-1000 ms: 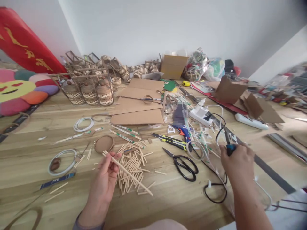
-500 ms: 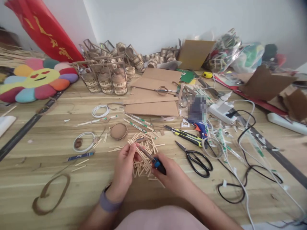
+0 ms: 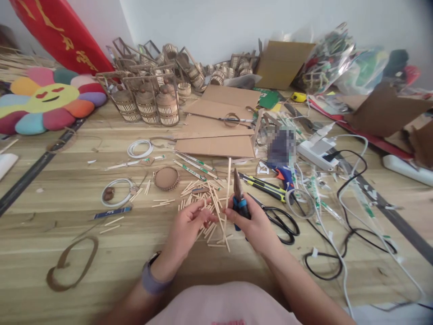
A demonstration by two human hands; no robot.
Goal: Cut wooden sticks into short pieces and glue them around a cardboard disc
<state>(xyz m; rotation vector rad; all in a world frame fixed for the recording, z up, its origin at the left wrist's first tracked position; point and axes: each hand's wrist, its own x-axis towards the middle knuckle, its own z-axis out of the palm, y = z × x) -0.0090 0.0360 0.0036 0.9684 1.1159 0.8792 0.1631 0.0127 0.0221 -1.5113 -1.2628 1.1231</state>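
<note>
Over a loose pile of short wooden sticks (image 3: 211, 232), my left hand (image 3: 189, 223) has its fingers curled and pressed toward the thumb; what lies between them is too small to make out. My right hand (image 3: 253, 223) is wrapped round pliers (image 3: 239, 194) with blue-and-black handles, jaws pointing up and away. A long thin stick (image 3: 229, 180) stands up between the right thumb and fingers, beside the pliers. Other long sticks (image 3: 221, 225) cross between the two hands. A round, shallow cardboard-bottomed basket piece (image 3: 166, 178) lies behind my left hand.
Black scissors (image 3: 282, 225), yellow-black cutters (image 3: 265, 187) and a blue glue gun (image 3: 286, 176) lie to the right, near cables and a power strip (image 3: 316, 153). Cardboard sheets (image 3: 216, 146) and small woven baskets (image 3: 147, 106) are farther back. White coils (image 3: 117, 193) lie left.
The hands have moved apart. The pliers have swung from pointing toward my left hand to pointing upward, and a long stick now stands in my right hand. The view has shifted slightly.
</note>
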